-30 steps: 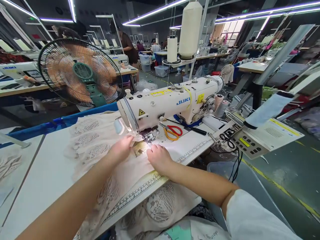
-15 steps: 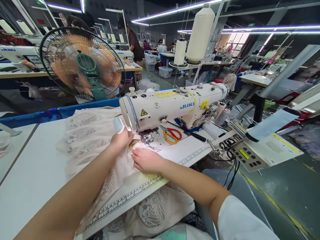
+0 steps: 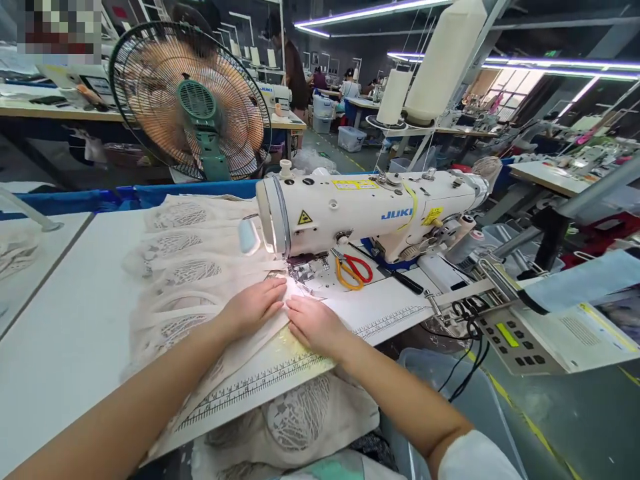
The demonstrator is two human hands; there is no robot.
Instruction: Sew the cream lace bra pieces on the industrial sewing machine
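My left hand (image 3: 253, 307) lies flat, fingers stretched out, on cream lace fabric (image 3: 190, 273) just in front of the needle area (image 3: 300, 272) of a white JUKI sewing machine (image 3: 365, 210). Beside it, my right hand (image 3: 315, 323) also presses flat on the fabric, fingertips pointing toward the presser foot. The two hands almost touch at the fingertips. More of the lace fabric is stacked in folds to the left of the machine and hangs over the table's front edge (image 3: 300, 413).
Orange-handled scissors (image 3: 353, 270) lie under the machine arm. A control panel (image 3: 520, 337) sits at the right. A standing fan (image 3: 193, 103) spins behind the table. Thread cones (image 3: 443, 63) stand above. Other people work at far benches. A printed ruler (image 3: 280, 373) runs along the table edge.
Both hands slid back from the presser foot and now lie flat side by side on the fabric. The small tan piece near the needle is no longer visible. The camera shifted left.
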